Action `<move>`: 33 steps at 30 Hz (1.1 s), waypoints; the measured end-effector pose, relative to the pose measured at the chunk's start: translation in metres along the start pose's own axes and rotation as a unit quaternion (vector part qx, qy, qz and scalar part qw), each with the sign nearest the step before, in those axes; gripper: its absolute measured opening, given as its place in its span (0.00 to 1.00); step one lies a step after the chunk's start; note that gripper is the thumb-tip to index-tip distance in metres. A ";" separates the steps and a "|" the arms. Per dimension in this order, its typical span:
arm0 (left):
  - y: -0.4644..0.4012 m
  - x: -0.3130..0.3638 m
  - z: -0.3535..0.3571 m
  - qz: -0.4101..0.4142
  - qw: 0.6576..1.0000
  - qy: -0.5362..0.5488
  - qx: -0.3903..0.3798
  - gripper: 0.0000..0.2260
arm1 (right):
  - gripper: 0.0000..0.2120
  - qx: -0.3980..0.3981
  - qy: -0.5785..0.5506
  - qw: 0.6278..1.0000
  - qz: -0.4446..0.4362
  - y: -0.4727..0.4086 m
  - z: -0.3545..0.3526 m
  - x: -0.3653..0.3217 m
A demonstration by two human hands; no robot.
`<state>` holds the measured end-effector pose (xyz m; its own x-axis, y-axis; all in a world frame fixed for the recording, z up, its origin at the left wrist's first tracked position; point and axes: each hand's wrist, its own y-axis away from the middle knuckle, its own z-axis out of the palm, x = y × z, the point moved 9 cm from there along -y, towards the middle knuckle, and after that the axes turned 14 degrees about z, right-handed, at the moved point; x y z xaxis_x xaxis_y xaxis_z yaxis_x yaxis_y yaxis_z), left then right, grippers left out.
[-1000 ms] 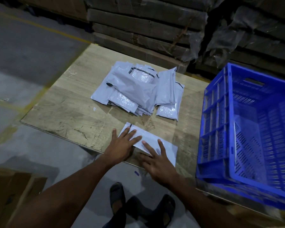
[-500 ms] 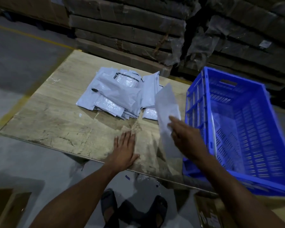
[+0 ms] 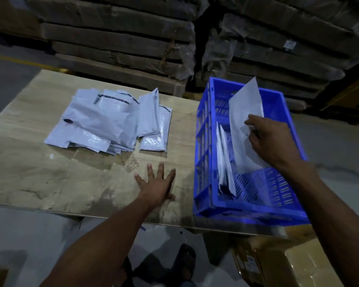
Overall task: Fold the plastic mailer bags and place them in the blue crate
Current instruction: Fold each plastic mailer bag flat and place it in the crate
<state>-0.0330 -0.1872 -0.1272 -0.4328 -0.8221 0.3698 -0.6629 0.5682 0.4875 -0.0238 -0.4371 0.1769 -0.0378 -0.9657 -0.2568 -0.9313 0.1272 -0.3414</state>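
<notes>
The right hand point(image 3: 273, 139) pinches a folded pale grey plastic mailer bag point(image 3: 245, 129), holding it tilted inside the blue slatted plastic crate point(image 3: 207, 195) beside other folded bags point(image 3: 225, 160) standing there. The left hand point(image 3: 157, 186) rests flat, fingers spread, on the worn wooden board point(image 3: 50, 179), near the loose pile of unfolded grey mailers point(image 3: 110, 123).

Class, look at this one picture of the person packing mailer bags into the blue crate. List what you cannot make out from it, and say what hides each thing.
Head view only:
- How many folded bags stand in the blue crate: edge-on and overlapping.
- Right hand's grip on the held bag: fingertips hidden behind the hand.
- Count of the unfolded pile: bags cover one another.
- Label on the cardboard box: too dark and small.
</notes>
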 end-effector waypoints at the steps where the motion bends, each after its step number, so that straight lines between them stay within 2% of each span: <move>1: -0.001 0.001 -0.001 -0.010 1.000 0.003 -0.010 0.45 | 0.18 -0.023 0.016 0.999 0.017 0.003 0.012 0.017; 4: -0.005 0.001 -0.001 -0.030 0.999 0.011 -0.033 0.45 | 0.18 -0.120 0.083 0.985 0.088 0.017 0.059 0.068; 7: -0.006 0.001 0.000 -0.052 0.997 0.021 -0.050 0.46 | 0.15 -0.220 0.159 0.959 0.079 0.035 0.107 0.094; 11: -0.003 0.008 -0.003 -0.066 0.996 0.024 -0.062 0.47 | 0.11 -0.270 0.186 0.944 0.030 0.049 0.142 0.095; 15: 0.000 0.013 -0.007 -0.068 0.996 0.020 -0.063 0.46 | 0.16 -0.298 0.161 0.941 0.014 0.056 0.165 0.089; 17: 0.001 0.013 -0.007 -0.067 0.996 0.024 -0.060 0.46 | 0.15 -0.293 0.130 0.947 0.014 0.057 0.166 0.084; 20: 0.000 0.011 -0.005 -0.064 0.996 0.034 -0.057 0.47 | 0.07 -0.278 0.075 0.958 0.006 0.061 0.164 0.070; 23: 0.000 0.012 -0.006 -0.061 0.996 0.032 -0.055 0.46 | 0.06 -0.256 0.077 0.964 -0.009 0.064 0.166 0.065; 24: 0.001 0.014 -0.007 -0.060 0.996 0.026 -0.057 0.46 | 0.08 -0.246 0.080 0.966 -0.016 0.065 0.167 0.065; 27: 0.007 0.019 -0.013 -0.053 0.997 0.008 -0.057 0.44 | 0.21 -0.207 0.059 0.976 -0.031 0.065 0.164 0.063; 33: 0.002 0.008 -0.004 -0.035 0.999 0.004 -0.022 0.43 | 0.15 -0.071 0.024 0.997 0.023 0.050 0.113 0.041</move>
<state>-0.0355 -0.1920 -0.1205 -0.3812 -0.8595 0.3404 -0.6633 0.5108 0.5469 -0.0311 -0.4448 0.0468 -0.0965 -0.9699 -0.2237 -0.9699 0.1421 -0.1977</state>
